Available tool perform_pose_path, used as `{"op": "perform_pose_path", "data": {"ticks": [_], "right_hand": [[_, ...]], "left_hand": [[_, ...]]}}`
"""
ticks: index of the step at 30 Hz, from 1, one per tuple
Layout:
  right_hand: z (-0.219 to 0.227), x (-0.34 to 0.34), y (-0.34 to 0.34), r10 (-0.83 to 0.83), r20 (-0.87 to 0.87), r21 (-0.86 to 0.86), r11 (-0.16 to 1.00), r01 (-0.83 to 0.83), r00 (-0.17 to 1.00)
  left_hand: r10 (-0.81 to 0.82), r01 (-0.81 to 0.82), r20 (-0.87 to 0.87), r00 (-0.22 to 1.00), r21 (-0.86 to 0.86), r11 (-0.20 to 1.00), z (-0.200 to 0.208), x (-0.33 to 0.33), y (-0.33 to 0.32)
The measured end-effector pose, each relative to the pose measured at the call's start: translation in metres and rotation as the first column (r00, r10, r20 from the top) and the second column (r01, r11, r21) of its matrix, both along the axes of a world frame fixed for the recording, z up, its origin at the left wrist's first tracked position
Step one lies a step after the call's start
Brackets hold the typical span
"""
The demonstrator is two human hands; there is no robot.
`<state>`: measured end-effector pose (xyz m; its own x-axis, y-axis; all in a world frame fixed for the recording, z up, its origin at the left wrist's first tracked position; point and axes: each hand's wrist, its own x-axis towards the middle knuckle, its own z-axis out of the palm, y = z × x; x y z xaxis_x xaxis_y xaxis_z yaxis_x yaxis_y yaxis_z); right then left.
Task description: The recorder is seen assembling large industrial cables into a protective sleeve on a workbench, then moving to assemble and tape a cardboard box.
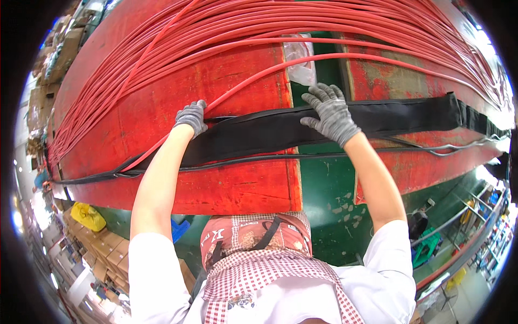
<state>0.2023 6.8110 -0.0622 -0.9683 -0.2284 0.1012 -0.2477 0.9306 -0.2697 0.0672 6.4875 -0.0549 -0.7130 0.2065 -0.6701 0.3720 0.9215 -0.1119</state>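
Observation:
My left hand (192, 117), in a grey glove, is closed around a single red cable (345, 55). That cable arches away to the right and also runs down to the left past my forearm. Under my hands a long, flat black fabric sleeve (253, 134) stretches from left to right. My right hand (331, 114), gloved in grey too, rests over the sleeve with its fingers spread and nothing in its grasp. Thin black cables (243, 158) lie along the sleeve's near side.
A thick bundle of red cables (253, 29) curves across the far side of the red tabletops (243, 189). Between the two tabletops is a gap, with a clear plastic bag (306, 75) at its far end. Cardboard boxes (108, 245) and a yellow bag (88, 216) stand at the lower left.

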Motion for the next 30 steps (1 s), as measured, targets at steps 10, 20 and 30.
{"op": "perform_pose_path", "data": {"ticks": [10,20,30], "right_hand": [[-0.024,0.136,-0.023,-0.514,0.108,0.186,0.851,0.491,0.851],[-0.019,0.080,-0.007,-0.703,0.709,-0.275,-0.346,0.897,-0.054],[-0.023,0.076,-0.027,-0.834,0.511,-0.382,-0.438,0.814,-0.209]], "left_hand": [[-0.309,0.437,-0.384,0.870,0.310,0.845,-0.038,0.021,-0.042],[-0.081,0.050,0.060,0.995,0.404,0.914,-0.008,0.012,0.069],[-0.079,0.081,-0.021,0.997,0.404,0.911,-0.027,0.014,0.079]]}}
